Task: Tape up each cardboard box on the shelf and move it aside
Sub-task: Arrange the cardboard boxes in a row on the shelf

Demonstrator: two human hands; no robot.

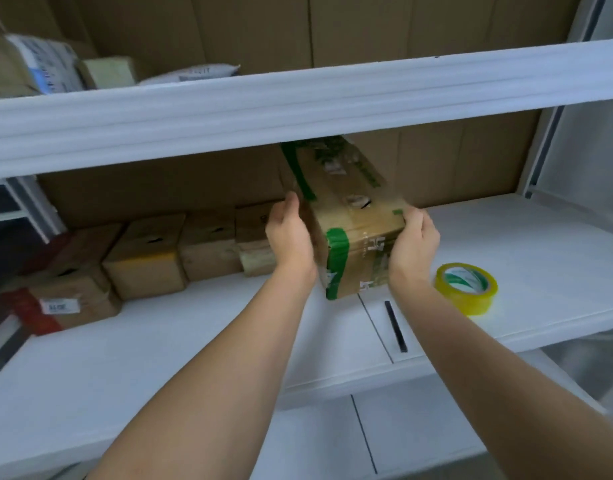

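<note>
A long cardboard box (353, 216) wrapped with green tape bands is tilted, its near end low and its far end up under the shelf above. My left hand (289, 237) holds its left side and my right hand (414, 242) holds its right near corner, fingers curled round the edges. A roll of tape (466, 287) with a yellow-green look lies flat on the white shelf (194, 341), just right of my right wrist. Several other small cardboard boxes (142, 261) stand in a row at the shelf's back left.
The upper shelf board (298, 105) hangs close above the box's far end; parcels lie on it at the left. Brown cardboard lines the back wall. A dark slot (395, 325) marks the shelf surface near the front.
</note>
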